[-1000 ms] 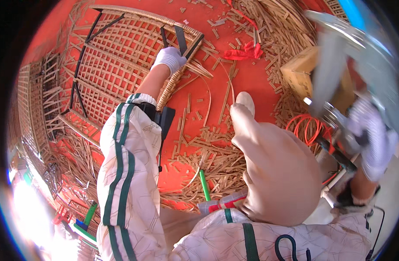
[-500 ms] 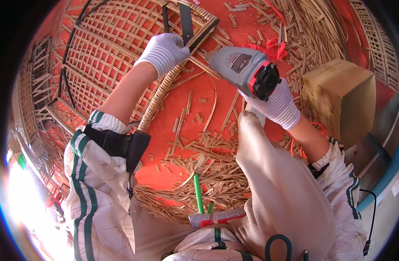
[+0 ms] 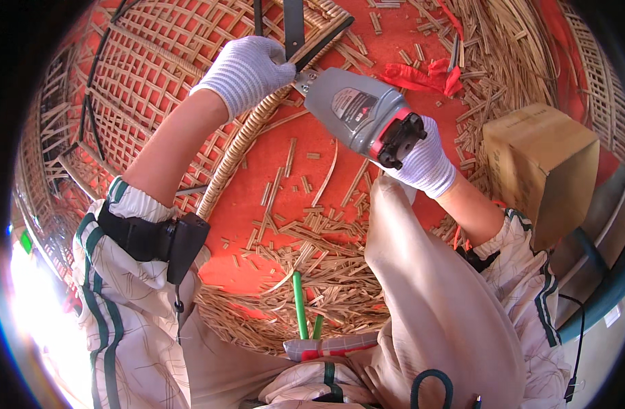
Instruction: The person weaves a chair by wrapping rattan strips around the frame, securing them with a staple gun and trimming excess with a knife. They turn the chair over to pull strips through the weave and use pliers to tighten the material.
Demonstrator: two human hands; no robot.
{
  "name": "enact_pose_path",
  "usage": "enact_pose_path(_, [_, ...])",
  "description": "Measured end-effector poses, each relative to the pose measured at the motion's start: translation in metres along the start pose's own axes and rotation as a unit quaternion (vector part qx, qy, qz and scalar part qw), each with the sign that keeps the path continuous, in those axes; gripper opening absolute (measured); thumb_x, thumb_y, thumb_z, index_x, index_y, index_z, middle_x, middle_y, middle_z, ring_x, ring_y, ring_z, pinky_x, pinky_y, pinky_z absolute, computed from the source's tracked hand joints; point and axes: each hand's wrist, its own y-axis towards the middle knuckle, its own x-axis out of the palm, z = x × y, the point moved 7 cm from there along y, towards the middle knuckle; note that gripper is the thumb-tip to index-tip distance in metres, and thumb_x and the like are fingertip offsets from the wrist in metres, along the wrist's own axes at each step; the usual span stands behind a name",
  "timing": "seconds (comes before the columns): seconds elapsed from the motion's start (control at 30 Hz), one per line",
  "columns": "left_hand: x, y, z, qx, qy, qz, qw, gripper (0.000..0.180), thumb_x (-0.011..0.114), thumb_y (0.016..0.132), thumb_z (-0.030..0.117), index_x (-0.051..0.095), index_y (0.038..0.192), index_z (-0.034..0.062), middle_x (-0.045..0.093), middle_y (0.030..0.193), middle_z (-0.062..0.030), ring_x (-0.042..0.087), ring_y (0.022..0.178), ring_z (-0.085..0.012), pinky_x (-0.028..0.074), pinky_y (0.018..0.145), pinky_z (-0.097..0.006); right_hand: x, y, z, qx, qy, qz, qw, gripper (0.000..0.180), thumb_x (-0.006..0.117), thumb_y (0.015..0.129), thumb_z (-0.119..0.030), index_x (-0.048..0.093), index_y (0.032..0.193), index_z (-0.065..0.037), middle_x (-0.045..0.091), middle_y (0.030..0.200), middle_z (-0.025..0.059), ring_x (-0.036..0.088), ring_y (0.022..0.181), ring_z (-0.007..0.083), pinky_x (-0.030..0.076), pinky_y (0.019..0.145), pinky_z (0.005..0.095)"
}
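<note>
Label (image 3: 354, 108) on grey tool (image 3: 364, 134) in closed right fingers (image 3: 415, 168); left fingers (image 3: 273, 51) bent, hold unclear

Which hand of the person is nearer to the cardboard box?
Right. The right hand, gripping the grey power tool, is left of the cardboard box; the left hand is farther left, at the woven panel.

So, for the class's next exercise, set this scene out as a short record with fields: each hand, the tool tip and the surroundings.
Left hand: gloved, fingers at the edge of the woven panel, beside a flat dark strip
Right hand: gloved, gripping a grey power tool
Tool tip: near the left thumb; contact with the panel unclear
Floor: red, strewn with cut strips
Far right: cardboard box
Beyond the tool: red cloth
</note>
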Motion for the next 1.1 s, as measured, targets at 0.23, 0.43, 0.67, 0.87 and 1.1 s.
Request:
enact_pose_path(0.23, [-0.011,-0.004,0.0,0.014,0.04,0.002,0.999,0.041,0.066,0.082,0.036,0.071,0.102,0.0012,0.073,0.088,-0.0168,0.07,0.078,-0.0276,0.056,0.08,-0.037,0.0,0.0,-0.012,-0.049,-0.045,0.01,0.998,0.039,0.082,0.07,-0.02,0.065,0.103,-0.007,0.071,0.089,0.0122,0.07,0.082,0.033,0.058,0.074,0.0381])
enact_pose_path(0.43, [0.008,0.006,0.008,0.032,0.083,-0.011,0.996,0.045,0.066,0.084,0.04,0.072,0.107,0.0024,0.073,0.093,-0.0162,0.071,0.081,-0.0276,0.057,0.083,-0.037,-0.031,-0.013,-0.01,0.08,0.02,-0.028,0.996,0.034,0.079,0.072,-0.019,0.065,0.102,-0.009,0.072,0.091,0.0089,0.071,0.082,0.0295,0.057,0.073,0.0355])
enact_pose_path(0.67, [-0.014,-0.005,-0.005,0.019,0.08,-0.006,0.997,0.045,0.066,0.085,0.04,0.071,0.109,0.0014,0.073,0.093,-0.0159,0.071,0.08,-0.026,0.057,0.083,-0.037,-0.007,-0.004,-0.039,-0.094,-0.151,-0.002,0.984,0.024,0.072,0.075,-0.031,0.062,0.088,-0.014,0.066,0.077,0.0055,0.067,0.07,0.0303,0.055,0.064,0.0414])
enact_pose_path(0.87, [0.002,0.001,0.007,0.032,0.095,-0.034,0.994,0.044,0.066,0.086,0.039,0.072,0.107,0.0006,0.073,0.094,-0.0171,0.07,0.079,-0.0281,0.057,0.081,-0.037,0.001,-0.013,-0.021,-0.093,-0.161,-0.005,0.983,0.031,0.08,0.068,-0.019,0.064,0.093,-0.007,0.07,0.083,0.0116,0.069,0.077,0.0334,0.057,0.068,0.0392])
enact_pose_path(1.1, [-0.005,-0.004,0.008,0.021,0.078,-0.027,0.996,0.037,0.066,0.088,0.035,0.074,0.103,0.0024,0.073,0.091,-0.0155,0.069,0.077,-0.0265,0.058,0.078,-0.039,0.004,-0.001,-0.011,-0.035,-0.084,-0.014,0.996,0.037,0.081,0.068,-0.018,0.065,0.1,-0.006,0.071,0.088,0.0128,0.07,0.08,0.0334,0.057,0.071,0.0387])
